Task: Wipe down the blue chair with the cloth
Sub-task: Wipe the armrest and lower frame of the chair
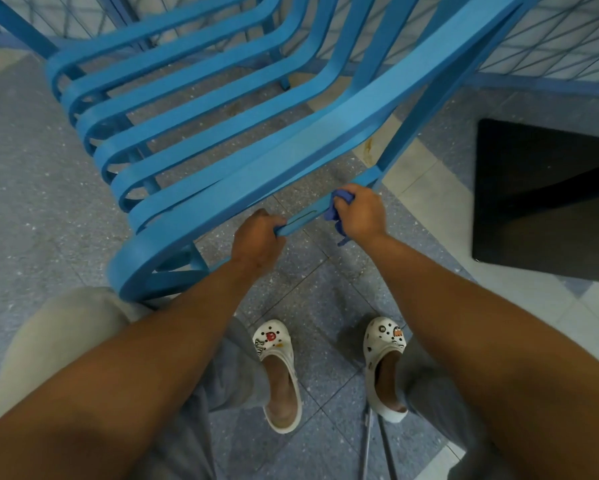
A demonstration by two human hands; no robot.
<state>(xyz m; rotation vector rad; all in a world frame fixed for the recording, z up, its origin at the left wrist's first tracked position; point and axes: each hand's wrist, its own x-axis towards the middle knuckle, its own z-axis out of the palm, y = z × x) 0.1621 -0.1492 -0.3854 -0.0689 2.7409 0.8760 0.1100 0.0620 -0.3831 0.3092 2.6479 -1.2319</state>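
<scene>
1. The right hand (360, 211) has its fingers curled tight round a small bunched blue cloth (339, 202), pressing it against a thin blue bar under the seat edge.
2. The left hand (256, 240) wraps its fingers round the same bar, just beside the cloth, steadying the frame.
3. The blue chair of bent slats (222, 133) stands on the speckled grey tiled floor (31, 168), directly ahead of the person, its front edge over their knees.
4. Handling, as I judge it: the cloth is soft and light, best kept wadded in the palm so that no loose tail drags. The chair looks stiff and smooth, likely to slide on tile, so a grip on the frame seems wise.
5. Count: one chair, one cloth, two hands, two white clogs with charms (277, 368), one dark square panel (547, 202) on the floor to the right.
</scene>
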